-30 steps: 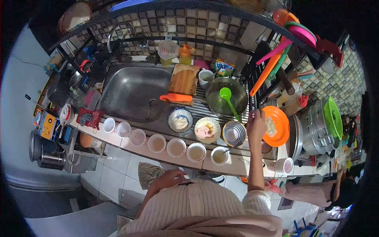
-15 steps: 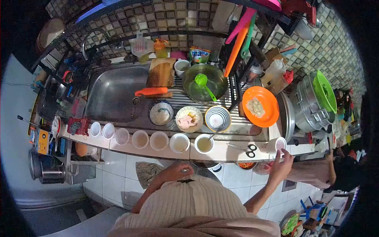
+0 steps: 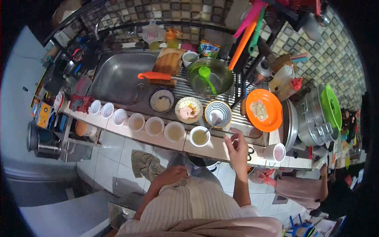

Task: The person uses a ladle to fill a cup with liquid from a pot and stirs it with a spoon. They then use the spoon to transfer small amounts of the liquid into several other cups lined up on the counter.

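While the right hand (image 3: 238,147) hovers open over the counter edge, the spoon (image 3: 212,125) lies just up and left of its fingertips.

Its handle slants from the striped bowl (image 3: 218,114) toward the cup (image 3: 199,136). Left hand (image 3: 172,175) rests loosely curled, empty, against the body, farther off. Half a second ago the right hand reached for the pink cup (image 3: 275,152).

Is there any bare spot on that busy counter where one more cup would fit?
One patch is bare: the white ledge between the last filled cup and the stack of cups, under the right hand. The sink basin is mostly bare too. The drainboard is packed with bowls, and cups crowd the ledge left of that patch.
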A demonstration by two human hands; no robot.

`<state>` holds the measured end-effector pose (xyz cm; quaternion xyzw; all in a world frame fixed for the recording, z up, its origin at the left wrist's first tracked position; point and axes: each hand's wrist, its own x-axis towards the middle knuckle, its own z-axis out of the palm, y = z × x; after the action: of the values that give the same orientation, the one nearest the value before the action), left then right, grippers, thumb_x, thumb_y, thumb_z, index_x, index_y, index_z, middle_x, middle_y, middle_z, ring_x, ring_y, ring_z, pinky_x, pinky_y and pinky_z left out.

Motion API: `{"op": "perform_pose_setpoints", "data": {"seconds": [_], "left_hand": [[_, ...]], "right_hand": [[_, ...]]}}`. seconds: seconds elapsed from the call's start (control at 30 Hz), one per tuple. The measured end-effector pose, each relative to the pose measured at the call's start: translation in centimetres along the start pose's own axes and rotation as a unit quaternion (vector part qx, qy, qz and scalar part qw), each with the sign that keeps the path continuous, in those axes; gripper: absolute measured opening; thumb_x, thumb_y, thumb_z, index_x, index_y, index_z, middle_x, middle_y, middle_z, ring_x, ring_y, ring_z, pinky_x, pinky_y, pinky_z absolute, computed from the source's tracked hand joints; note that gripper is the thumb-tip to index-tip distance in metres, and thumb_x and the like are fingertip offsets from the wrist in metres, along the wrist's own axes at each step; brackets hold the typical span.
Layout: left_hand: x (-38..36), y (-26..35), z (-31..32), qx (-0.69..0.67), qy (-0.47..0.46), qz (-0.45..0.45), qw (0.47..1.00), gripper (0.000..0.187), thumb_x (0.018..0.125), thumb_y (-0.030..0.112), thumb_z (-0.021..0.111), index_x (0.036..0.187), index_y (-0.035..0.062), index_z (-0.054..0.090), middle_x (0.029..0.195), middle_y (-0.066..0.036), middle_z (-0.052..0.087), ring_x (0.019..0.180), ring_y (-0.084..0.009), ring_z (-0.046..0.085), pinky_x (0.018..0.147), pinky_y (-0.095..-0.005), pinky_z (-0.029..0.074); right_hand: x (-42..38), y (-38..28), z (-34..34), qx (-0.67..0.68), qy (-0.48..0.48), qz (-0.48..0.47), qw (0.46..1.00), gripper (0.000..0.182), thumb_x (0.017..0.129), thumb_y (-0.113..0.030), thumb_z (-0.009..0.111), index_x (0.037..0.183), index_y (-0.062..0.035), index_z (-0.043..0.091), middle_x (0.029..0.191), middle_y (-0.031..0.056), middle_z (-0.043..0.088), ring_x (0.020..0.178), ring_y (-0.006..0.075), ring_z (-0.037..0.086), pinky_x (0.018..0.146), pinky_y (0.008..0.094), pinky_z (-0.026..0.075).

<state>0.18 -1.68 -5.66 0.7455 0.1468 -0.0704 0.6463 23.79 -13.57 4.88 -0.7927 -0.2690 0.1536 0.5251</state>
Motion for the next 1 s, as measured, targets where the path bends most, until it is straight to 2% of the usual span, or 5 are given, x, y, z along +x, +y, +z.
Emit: {"op": "perform_pose_setpoints", "data": {"seconds": [0.3, 0.4, 0.53, 0.83, 1.0], "left_hand": [[-8.6, -2.7, -6.5, 0.001, 0.307, -0.016, 0.952, 0.029, 0.089, 0.015, 0.045, 0.112, -0.0017, 0.048, 0.104, -0.009, 0.057, 0.092, -0.0149, 0.055, 0.080, -0.0268, 0.043], [-10.0, -2.7, -10.1, -0.218, 0.405, -0.007, 0.888, 0.026, 0.088, 0.009, 0.045, 0.112, -0.0003, 0.048, 0.105, -0.009, 0.055, 0.092, -0.0149, 0.054, 0.079, -0.0268, 0.044], [-10.4, -2.8, -15.3, -0.146, 0.544, -0.023, 0.826, 0.033, 0.084, 0.009, 0.046, 0.117, 0.0050, 0.045, 0.111, -0.008, 0.053, 0.095, -0.0150, 0.055, 0.082, -0.0285, 0.042], [-7.3, 0.3, -21.5, 0.232, 0.545, 0.048, 0.804, 0.047, 0.068, 0.015, 0.070, 0.110, 0.0063, 0.051, 0.105, -0.009, 0.049, 0.083, -0.0206, 0.053, 0.069, -0.0318, 0.045], [-7.9, -2.2, -24.6, 0.351, 0.505, 0.078, 0.785, 0.032, 0.065, 0.015, 0.070, 0.095, 0.0103, 0.061, 0.103, -0.008, 0.048, 0.077, -0.0211, 0.052, 0.066, -0.0323, 0.045]], "right_hand": [[1.5, -1.4, 2.3, 0.108, 0.182, -0.176, 0.961, 0.021, 0.082, 0.002, 0.051, 0.074, -0.0075, 0.034, 0.066, -0.0043, 0.033, 0.053, 0.0026, 0.029, 0.044, 0.0187, 0.025], [0.1, -4.1, 3.1, 0.140, 0.216, -0.183, 0.949, 0.016, 0.080, 0.005, 0.048, 0.074, -0.0054, 0.038, 0.063, -0.0011, 0.037, 0.053, 0.0073, 0.035, 0.047, 0.0223, 0.032], [-1.5, -5.7, 5.6, -0.151, -0.281, -0.140, 0.937, 0.006, 0.078, -0.010, 0.056, 0.082, -0.0065, 0.053, 0.081, 0.0104, 0.059, 0.071, 0.0284, 0.059, 0.058, 0.0372, 0.047], [-3.4, -10.0, 22.1, -0.141, -0.284, -0.375, 0.871, 0.010, 0.076, -0.016, 0.059, 0.080, -0.0066, 0.059, 0.079, 0.0066, 0.058, 0.070, 0.0239, 0.059, 0.058, 0.0348, 0.048], [-3.0, -13.1, 26.2, -0.161, -0.312, -0.319, 0.880, 0.008, 0.077, -0.014, 0.059, 0.081, -0.0073, 0.059, 0.079, 0.0062, 0.059, 0.070, 0.0238, 0.059, 0.059, 0.0344, 0.048]]}}
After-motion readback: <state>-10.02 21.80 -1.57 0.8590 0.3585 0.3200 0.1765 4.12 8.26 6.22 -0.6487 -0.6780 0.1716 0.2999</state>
